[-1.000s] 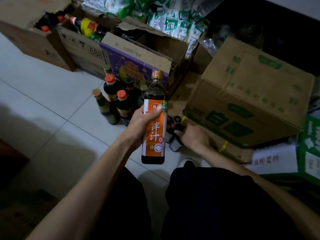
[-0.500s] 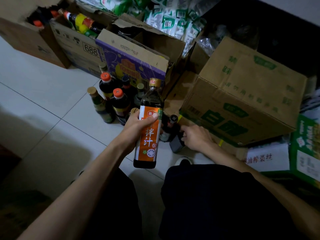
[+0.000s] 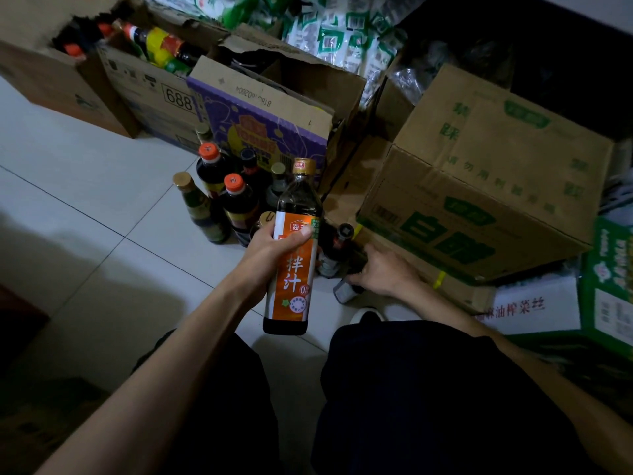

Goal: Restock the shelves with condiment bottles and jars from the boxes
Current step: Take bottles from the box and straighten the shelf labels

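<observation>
My left hand point(image 3: 270, 248) grips a tall dark sauce bottle point(image 3: 293, 279) with an orange label and a gold cap, held upright above the floor tiles. My right hand point(image 3: 387, 272) is low at the foot of a closed carton, fingers curled round a small dark bottle point(image 3: 344, 293) on the floor. Another dark bottle point(image 3: 337, 245) stands just left of that hand. A cluster of several sauce bottles point(image 3: 236, 204) with orange and gold caps stands on the floor behind the held bottle.
An open purple box point(image 3: 263, 132) sits behind the cluster, with two open cartons point(image 3: 154, 94) of bottles to its left. A large closed carton point(image 3: 479, 186) with green print fills the right. A white box point(image 3: 534, 303) and a green box point(image 3: 613, 279) lie beside it.
The held bottle has dropped slightly and drifted a little left. My right hand has stayed at the small bottles by the carton.
</observation>
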`<state>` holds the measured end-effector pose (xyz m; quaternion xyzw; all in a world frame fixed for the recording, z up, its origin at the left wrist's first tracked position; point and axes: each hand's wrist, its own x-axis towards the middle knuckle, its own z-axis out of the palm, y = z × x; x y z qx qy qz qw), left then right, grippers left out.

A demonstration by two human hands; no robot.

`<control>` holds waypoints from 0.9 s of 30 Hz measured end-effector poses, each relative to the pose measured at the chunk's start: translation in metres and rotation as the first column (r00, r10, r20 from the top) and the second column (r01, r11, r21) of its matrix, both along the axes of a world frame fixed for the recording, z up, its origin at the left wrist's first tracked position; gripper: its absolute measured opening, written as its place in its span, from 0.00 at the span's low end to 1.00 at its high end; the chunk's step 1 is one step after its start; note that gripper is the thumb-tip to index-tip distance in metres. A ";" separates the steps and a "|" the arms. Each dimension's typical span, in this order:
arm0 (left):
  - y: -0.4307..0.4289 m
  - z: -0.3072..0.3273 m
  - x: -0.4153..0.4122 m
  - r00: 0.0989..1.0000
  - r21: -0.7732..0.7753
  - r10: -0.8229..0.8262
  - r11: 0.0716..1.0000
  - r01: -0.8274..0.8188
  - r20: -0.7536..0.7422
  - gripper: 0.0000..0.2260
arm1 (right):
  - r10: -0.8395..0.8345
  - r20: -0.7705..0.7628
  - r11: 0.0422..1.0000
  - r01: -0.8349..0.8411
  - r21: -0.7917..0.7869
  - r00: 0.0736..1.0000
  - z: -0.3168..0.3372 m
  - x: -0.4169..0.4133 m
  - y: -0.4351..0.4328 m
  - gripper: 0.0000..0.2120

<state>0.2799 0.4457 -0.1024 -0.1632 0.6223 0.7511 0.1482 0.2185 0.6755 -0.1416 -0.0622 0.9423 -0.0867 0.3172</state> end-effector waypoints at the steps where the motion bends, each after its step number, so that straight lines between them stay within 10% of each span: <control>1: 0.000 0.000 0.000 1.000 0.001 -0.001 1.000 0.001 0.001 0.24 | -0.004 0.074 0.998 0.009 -0.063 0.997 0.000 -0.002 0.004 0.30; 10: 0.003 -0.002 0.001 1.000 -0.014 0.004 1.000 -0.004 0.029 0.25 | 0.002 0.109 0.987 0.015 -0.160 0.994 -0.036 0.008 0.048 0.48; 18: 0.000 0.000 0.004 0.998 -0.050 -0.007 0.999 0.010 0.064 0.25 | -0.205 -0.115 0.891 0.136 -0.433 0.972 -0.072 0.034 0.033 0.28; 27: -0.006 0.026 0.008 0.997 -0.003 0.041 0.999 -0.041 0.063 0.24 | -0.413 -0.074 0.754 0.296 -0.586 0.908 0.016 0.045 0.029 0.28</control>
